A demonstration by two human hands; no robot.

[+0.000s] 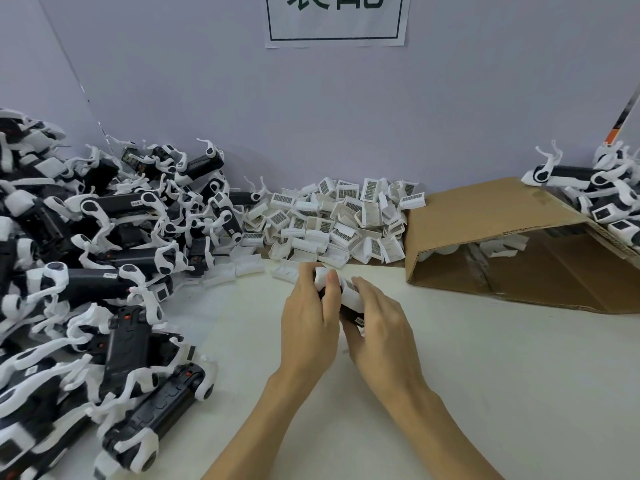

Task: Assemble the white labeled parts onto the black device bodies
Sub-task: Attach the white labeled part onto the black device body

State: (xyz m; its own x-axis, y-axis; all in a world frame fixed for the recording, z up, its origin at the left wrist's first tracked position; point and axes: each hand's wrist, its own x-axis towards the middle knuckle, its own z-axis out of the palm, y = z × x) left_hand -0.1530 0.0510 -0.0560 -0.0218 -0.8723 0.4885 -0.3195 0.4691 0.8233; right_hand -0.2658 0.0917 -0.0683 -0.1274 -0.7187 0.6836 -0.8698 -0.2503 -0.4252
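Both of my hands are busy at the centre of the frame. My left hand (pixel 308 317) is wrapped round the upper end of a black device body (pixel 349 315), thumb laid across the top, and my right hand (pixel 377 323) grasps the same unit from the right side. A white labeled part (pixel 348 291) sits on that body between my hands, its barcode face just showing. I judge it is being pressed home, though the hands hide whether it is fully seated.

Behind my hands, in the middle of the frame against the wall, lies the pile of loose white parts (pixel 332 220), many with barcode labels up. It is large, so plenty of fitting is left. The whole left side of the frame is filled with a heap of black bodies (pixel 114 271) with white legs and fittings; most there seem to lack the labeled piece, though I cannot tell for each one. At the right a cardboard box (pixel 502 237) lies tipped on the surface (pixel 485 375), and on it, at the upper right, rests a smaller stack of units (pixel 595 188) that I take to be finished.

By that reckoning the job is only partly done, with far more waiting on the left than stacked at the right.
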